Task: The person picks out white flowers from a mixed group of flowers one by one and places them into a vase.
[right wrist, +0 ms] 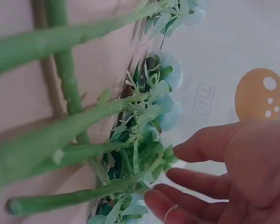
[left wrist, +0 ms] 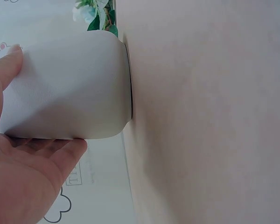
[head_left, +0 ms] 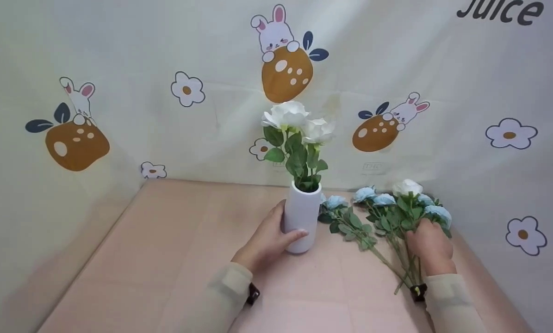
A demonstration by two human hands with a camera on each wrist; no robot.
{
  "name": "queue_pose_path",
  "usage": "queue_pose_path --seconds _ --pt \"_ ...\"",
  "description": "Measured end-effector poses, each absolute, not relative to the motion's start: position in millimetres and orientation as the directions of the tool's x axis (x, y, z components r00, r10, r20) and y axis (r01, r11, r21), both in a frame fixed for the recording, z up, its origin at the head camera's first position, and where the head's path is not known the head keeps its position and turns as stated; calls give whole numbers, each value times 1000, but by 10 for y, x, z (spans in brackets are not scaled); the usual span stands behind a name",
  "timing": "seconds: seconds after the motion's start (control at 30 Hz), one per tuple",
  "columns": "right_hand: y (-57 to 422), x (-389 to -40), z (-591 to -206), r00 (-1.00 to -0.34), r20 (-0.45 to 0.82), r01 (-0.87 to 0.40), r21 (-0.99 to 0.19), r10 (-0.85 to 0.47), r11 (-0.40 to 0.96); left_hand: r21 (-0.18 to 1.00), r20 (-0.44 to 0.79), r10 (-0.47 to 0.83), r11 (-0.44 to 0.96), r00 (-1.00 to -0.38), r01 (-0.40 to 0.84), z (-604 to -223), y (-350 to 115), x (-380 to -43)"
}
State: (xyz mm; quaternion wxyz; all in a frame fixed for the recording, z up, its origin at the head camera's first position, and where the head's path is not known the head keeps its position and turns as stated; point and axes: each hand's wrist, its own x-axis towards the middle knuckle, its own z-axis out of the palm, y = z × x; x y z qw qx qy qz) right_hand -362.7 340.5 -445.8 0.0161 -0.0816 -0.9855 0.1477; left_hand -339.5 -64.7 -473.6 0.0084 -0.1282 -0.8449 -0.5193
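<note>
A white cylindrical vase [head_left: 301, 217] stands upright on the table, holding two white artificial roses [head_left: 288, 114] with green leaves. My left hand [head_left: 269, 236] grips its side low down, thumb across the front; in the left wrist view, the thumb and fingers of the left hand [left wrist: 32, 172] lie on opposite sides of the vase [left wrist: 79, 86]. My right hand [head_left: 431, 245] is over a bunch of flowers at the right. In the right wrist view, the fingertips of the right hand [right wrist: 214, 172] are right at the green leaves, with a gap between thumb and fingers.
The bunch has blue flowers [head_left: 438, 215] and a white rose [head_left: 408, 187], stems toward me. Another blue-flowered stem [head_left: 348, 219] lies between it and the vase. A patterned cloth [head_left: 211, 134] hangs behind the pink-covered table [head_left: 202, 231].
</note>
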Motion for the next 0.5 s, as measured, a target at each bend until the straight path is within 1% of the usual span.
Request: queue_pose_path --seconds 0.1,0.2,0.5 --pt "3452 -3630 -4452 -981 -66 193 -291 182 937 875 151 208 428 -966 229 -4730 -643 -3395" --pt "3460 -3638 -4459 -975 -110 219 -289 195 932 876 155 206 424 -966 231 -4731 -644 -3395" --pt "3435 -3636 -4464 -964 -150 253 -280 218 926 873 173 216 418 -961 251 -4739 -649 -3403"
